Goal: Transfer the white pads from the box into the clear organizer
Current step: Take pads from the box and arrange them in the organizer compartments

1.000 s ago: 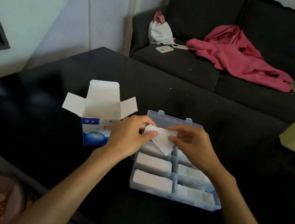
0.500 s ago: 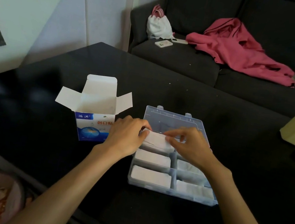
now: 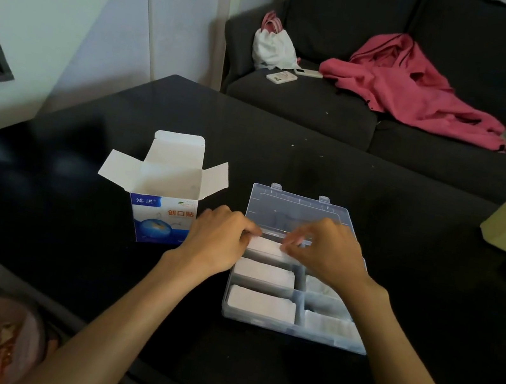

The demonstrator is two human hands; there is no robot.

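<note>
- White pad (image 3: 264,245) is lying over the clear organizer's (image 3: 286,326) rear-left compartment, where my left hand (image 3: 219,243) and right hand (image 3: 325,254) are pinching its ends.
- Pressing unevenly, I'm risking it buckling or snagging on the divider.

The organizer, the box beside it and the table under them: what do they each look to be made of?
The clear organizer looks like rigid see-through plastic: the dark table shows through its lid. The box seems thin printed cardboard, with creased white flaps folded open. The table is black and glossy, perhaps glass or lacquer; it shows soft reflections.
</note>
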